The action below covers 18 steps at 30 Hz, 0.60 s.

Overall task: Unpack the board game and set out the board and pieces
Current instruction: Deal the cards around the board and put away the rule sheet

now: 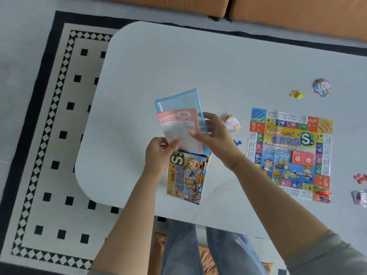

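The colourful game box (188, 177) lies open-ended on the pale table (178, 62), near its front edge. A blue plastic tray (178, 102) and a pink instruction sheet (179, 128) stick out of the box's far end. My left hand (158, 153) pinches the sheet's lower left corner. My right hand (212, 133) holds the sheet's right edge together with the tray. To the right the game board (290, 153) lies unfolded, with a red card deck (302, 159) on it and coloured pawns (321, 193) at its near right corner.
Small card piles lie beside the board (232, 124), at the far right (322, 87) and at the right edge (360, 198). Yellow pieces (296, 94), blue pieces (237, 142) and pink pieces (360, 178) are scattered. An orange sofa (297, 8) stands beyond; a patterned rug (59, 135) lies left.
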### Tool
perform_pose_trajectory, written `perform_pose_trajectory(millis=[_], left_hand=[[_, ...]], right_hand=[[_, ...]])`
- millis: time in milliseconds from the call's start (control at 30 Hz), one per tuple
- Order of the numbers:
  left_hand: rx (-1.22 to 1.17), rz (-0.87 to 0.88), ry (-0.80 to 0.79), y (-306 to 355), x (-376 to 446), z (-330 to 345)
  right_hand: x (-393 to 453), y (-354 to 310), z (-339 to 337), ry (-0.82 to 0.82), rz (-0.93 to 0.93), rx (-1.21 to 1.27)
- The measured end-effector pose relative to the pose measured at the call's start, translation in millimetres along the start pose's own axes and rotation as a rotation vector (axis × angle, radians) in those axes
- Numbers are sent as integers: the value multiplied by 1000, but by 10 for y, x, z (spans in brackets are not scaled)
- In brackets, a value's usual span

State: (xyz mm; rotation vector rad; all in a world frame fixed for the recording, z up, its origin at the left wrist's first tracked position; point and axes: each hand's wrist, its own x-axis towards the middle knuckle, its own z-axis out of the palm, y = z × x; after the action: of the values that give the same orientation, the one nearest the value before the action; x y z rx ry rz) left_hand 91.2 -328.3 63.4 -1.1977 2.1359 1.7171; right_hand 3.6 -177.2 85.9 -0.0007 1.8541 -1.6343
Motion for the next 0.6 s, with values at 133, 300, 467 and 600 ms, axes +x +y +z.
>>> perform_pose_trajectory(millis=[133, 300, 467, 600], left_hand=[[-60, -41, 26, -20, 13, -15], [-70, -40, 55, -20, -30, -17], [-79, -43, 48, -15, -85, 42], [-63, -3, 76, -19, -116, 92]], right_hand=[[-168, 167, -119, 66, 39, -30], [-326, 386, -115, 46, 86, -250], [-294, 315, -34, 81, 103, -363], [-217, 268, -45, 87, 97, -574]])
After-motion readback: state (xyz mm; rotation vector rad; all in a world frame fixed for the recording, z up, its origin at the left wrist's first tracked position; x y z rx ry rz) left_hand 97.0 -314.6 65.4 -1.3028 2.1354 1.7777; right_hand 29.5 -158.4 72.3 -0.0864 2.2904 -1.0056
